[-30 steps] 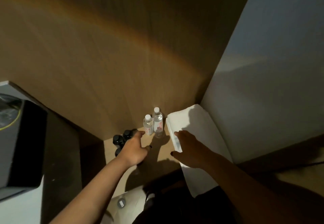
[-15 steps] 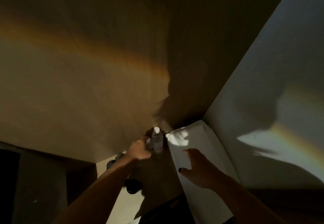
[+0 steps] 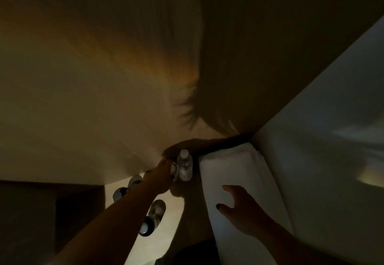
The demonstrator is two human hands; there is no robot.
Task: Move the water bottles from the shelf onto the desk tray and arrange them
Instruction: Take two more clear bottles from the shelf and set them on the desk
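Observation:
Two small clear water bottles with white caps stand side by side at the back of a pale wooden shelf (image 3: pixel 166 223). My left hand (image 3: pixel 164 176) reaches forward and wraps round the left water bottle (image 3: pixel 174 170), hiding most of it. The right water bottle (image 3: pixel 184 165) stands upright and free just beside my fingers. My right hand (image 3: pixel 239 206) hovers lower right with fingers spread and relaxed, over a folded white towel (image 3: pixel 228 167), holding nothing. The scene is dim and in shadow.
Several dark-capped bottles (image 3: pixel 152 217) stand on the shelf under and left of my left forearm. A wooden back panel (image 3: pixel 93 119) rises behind the shelf. A white wall (image 3: pixel 322 140) closes off the right side. A dark cabinet face (image 3: pixel 41 212) lies lower left.
My view has moved closer and tilted up, and the light has dimmed. My left hand went from near the dark bottles forward onto the left water bottle. My right hand drew back over the towel.

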